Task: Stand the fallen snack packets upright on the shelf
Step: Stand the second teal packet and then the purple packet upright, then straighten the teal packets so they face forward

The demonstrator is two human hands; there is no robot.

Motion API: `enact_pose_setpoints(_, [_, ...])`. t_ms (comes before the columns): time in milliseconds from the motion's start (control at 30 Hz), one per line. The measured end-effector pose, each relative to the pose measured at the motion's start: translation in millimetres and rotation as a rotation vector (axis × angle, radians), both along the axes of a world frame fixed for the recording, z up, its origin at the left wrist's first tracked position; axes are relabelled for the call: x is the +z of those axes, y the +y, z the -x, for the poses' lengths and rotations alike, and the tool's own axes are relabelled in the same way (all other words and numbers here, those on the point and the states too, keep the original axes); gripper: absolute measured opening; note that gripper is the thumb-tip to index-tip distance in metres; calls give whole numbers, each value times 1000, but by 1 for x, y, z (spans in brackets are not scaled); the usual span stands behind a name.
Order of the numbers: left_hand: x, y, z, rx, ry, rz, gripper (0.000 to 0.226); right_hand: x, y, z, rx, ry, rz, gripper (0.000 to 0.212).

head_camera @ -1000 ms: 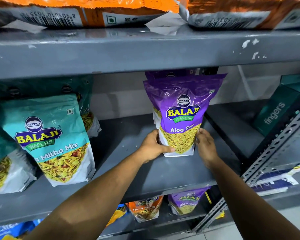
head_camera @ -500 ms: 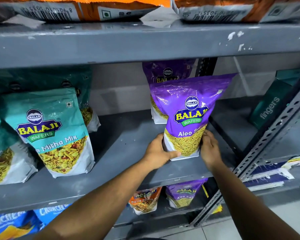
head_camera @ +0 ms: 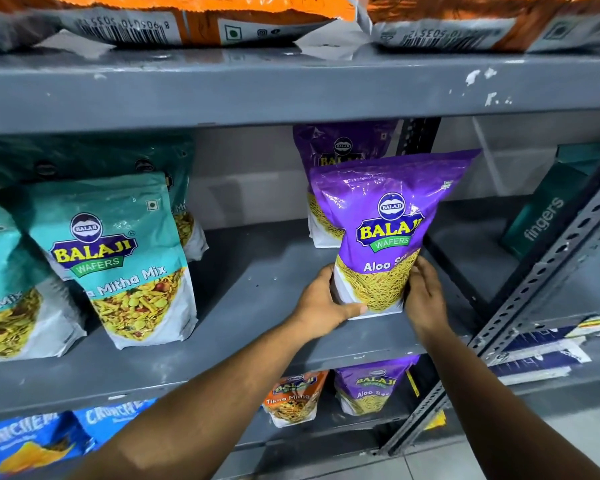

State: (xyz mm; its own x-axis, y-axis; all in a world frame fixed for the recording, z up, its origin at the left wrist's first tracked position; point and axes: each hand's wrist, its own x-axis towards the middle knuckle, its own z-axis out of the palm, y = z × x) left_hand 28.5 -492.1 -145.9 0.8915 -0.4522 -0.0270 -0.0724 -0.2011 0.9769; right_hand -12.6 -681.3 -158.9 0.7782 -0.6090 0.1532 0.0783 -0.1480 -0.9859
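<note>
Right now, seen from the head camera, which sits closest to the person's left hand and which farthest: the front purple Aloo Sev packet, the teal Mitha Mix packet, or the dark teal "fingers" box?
1. Front purple Aloo Sev packet: in the left hand itself.
2. Teal Mitha Mix packet: leftward.
3. Dark teal "fingers" box: far right, rear.

The purple Aloo Sev packet (head_camera: pixel 388 233) is covering most of a second purple packet (head_camera: pixel 340 150) standing behind it toward the back of the middle shelf (head_camera: pixel 257 282), and the left hand (head_camera: pixel 321 303) and right hand (head_camera: pixel 425 299) are hiding its lower side edges, the right one also cutting off the end of its printed name. At the shelf's left end a teal packet (head_camera: pixel 7 289) is running off the picture's left edge, and the front Mitha Mix packet (head_camera: pixel 118 258) is blocking most of the teal packet (head_camera: pixel 184 216) behind it. The orange packets (head_camera: pixel 194 19) on the top shelf are being cropped by the upper edge, and the blue packets (head_camera: pixel 32 441) on the shelf below are disappearing behind the left forearm and the bottom left corner.
</note>
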Motion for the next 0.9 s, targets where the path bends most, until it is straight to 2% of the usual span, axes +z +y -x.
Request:
enact_pose_setpoints(100, [0, 3, 1, 23, -28, 18, 77, 5, 6, 5, -107, -62, -68, 38])
enact_pose_setpoints(200, [7, 6, 4, 27, -60, 18, 103, 30, 13, 15, -309, -228, 13, 40])
enact_pose_setpoints(267, [13, 18, 15, 79, -88, 17, 109, 40, 28, 29, -348, -380, 111, 29])
enact_pose_setpoints(333, [14, 47, 33, 219, -179, 72, 90, 37, 56, 43, -208, -410, 229, 16])
enact_pose_setpoints(433, [4, 112, 65, 534, -388, 137, 38, 18, 107, 59, 203, -309, 419, 6])
enact_pose_setpoints(467, [0, 139, 73, 660, -457, 133, 29, 13, 124, 57, 331, -287, 479, 6])
enact_pose_setpoints(567, [-8, 218, 76, 901, -527, 147, 30, 4, 172, 38, 557, -199, 539, 25])
enact_pose_setpoints(633, [-9, 264, 64, 969, -437, 120, 42, 4, 209, 20, 640, -102, 498, 48])
enact_pose_setpoints(700, [-7, 296, 44, 904, -309, 113, 56, 4, 239, 1, 727, 25, 426, 70])
enact_pose_setpoints(800, [1, 324, 18, 648, -155, 162, 71, 1, 272, -23, 793, 159, 309, 95])
enact_pose_setpoints(833, [3, 331, 11, 542, -150, 133, 75, 0, 278, -29, 798, 166, 304, 96])
enact_pose_setpoints(900, [6, 340, 2, 364, -168, 34, 76, -4, 287, -39, 821, 167, 326, 77])
